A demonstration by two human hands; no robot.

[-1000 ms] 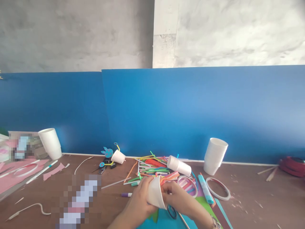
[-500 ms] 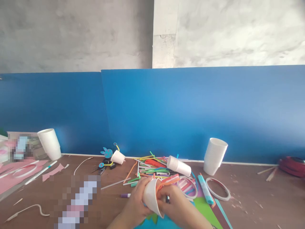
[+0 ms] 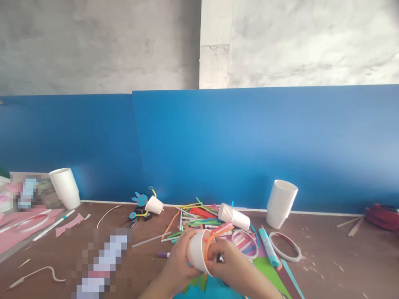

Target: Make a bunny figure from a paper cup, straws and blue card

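My left hand is wrapped round the side of a white paper cup, whose mouth is tilted to the right. An orange strip curves out of the cup's mouth, with a reddish piece beside it. At the rim, the fingers of my right hand are closed around the strip, partly inside the cup. Its fingertips are hidden by the cup. Blue and green paper lies beneath both hands.
Coloured sticks and straws lie behind the hands, near a toppled cup stack. An upright cup stack, glue tube and tape ring are to the right. A decorated cup lies left of the pile.
The cup has turned slightly, so more of its inside shows. The orange strip now bends down at the rim, and my right hand has shifted slightly.
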